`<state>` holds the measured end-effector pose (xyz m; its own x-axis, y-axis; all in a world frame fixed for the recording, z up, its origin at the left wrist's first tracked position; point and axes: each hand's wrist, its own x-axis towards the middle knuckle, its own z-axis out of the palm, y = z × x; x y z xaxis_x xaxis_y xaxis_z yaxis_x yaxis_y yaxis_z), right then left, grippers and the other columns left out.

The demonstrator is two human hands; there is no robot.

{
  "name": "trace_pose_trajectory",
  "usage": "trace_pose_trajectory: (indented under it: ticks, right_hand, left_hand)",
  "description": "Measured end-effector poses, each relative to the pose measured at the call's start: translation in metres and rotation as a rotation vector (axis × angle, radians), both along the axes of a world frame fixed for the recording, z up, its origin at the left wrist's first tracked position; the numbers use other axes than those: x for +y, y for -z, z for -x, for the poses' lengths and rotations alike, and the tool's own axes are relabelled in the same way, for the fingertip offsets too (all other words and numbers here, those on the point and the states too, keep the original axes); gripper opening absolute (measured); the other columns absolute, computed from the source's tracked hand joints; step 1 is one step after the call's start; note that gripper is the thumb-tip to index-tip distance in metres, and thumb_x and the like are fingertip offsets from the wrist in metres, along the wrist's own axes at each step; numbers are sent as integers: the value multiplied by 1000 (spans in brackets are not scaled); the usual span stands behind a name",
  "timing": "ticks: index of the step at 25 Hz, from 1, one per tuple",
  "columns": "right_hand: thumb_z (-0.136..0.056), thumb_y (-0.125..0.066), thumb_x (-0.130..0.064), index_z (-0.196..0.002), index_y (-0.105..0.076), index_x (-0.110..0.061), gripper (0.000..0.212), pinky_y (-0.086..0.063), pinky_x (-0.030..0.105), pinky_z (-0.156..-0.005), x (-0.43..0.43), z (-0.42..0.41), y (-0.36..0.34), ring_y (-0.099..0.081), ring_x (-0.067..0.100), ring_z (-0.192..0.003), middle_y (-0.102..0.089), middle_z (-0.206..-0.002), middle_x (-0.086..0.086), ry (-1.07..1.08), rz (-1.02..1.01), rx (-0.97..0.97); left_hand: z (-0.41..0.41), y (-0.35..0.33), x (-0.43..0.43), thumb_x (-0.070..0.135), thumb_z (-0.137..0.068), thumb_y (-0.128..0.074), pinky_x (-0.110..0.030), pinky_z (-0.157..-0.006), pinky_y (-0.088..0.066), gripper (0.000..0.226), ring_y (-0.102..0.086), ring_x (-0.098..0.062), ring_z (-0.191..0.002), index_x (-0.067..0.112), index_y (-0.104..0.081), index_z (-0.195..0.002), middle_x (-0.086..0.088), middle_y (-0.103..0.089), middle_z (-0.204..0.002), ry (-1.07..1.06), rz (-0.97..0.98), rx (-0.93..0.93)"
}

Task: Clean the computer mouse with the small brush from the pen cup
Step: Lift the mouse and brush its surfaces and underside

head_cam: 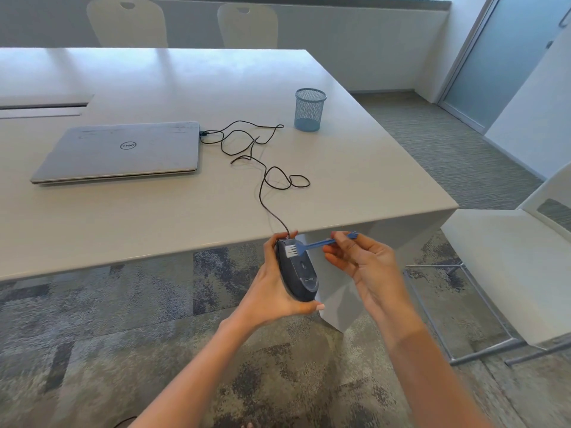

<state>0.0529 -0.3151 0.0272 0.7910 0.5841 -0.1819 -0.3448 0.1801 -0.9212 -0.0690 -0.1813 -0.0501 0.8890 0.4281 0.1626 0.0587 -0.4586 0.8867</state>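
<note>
Dark grey corded computer mouse (297,273) held off the near table edge, underside turned up toward the camera, cradled in the left hand (272,291): fingers curled round the far end where the cord leaves, thumb closed under the near end. Long axis of the mouse runs away from the person, tilted slightly left at the far end. Small blue plastic brush with white bristles (309,246) pinched at its handle by the right hand (367,264), thumb and forefinger closed on it, other fingers loosely spread. Bristles rest on the far end of the underside, just beside the cord exit; handle points right, lying across the mouse's long axis. Uncleaned length of the underside lies from the bristles toward the person, so strokes would likely be drawn nearward along that axis. Thin black cable (262,168) trails in loops over the white table (355,186) to a closed silver laptop (120,151). Blue mesh pen cup (310,110) stands well apart, apparently empty.
</note>
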Motion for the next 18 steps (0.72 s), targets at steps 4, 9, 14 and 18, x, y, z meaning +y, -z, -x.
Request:
trace_pose_trajectory:
  ticks: [4,9,14,18]
  right_hand:
    - [-90,-71,-11,-77,-76,-21,17,-63,27,-71,0,-5,6,-76,14,-70,-77,-67,-4,246,206,-366]
    - [-90,-71,-13,-77,-79,-19,16,-62,27,-66,0,1,2,-78,21,-72,-78,-73,7,100,109,-289]
    - [-90,-71,-14,-79,-77,-21,14,-63,28,-68,-18,-7,8,-77,15,-71,-78,-70,3,202,300,-458]
    - [-88,-71,-10,-79,-78,-10,12,-61,25,-60,-23,-2,10,-77,24,-67,-78,-72,12,80,152,-142]
  left_hand:
    - [2,0,1,59,-50,-94,-19,-103,-42,132,-43,5,-133,33,-8,-147,30,-30,-150,-19,4,13]
    - [0,-1,2,58,-51,-94,-22,-103,-42,127,-43,5,-132,38,-10,-145,31,-31,-149,-20,-7,7]
    - [1,-2,3,62,-50,-92,-21,-103,-40,125,-41,4,-134,38,-12,-144,29,-29,-150,-37,-17,-3]
    - [-6,-1,3,61,-50,-92,-33,-104,-46,124,-45,-4,-132,38,-13,-143,22,-33,-147,-37,-30,-12]
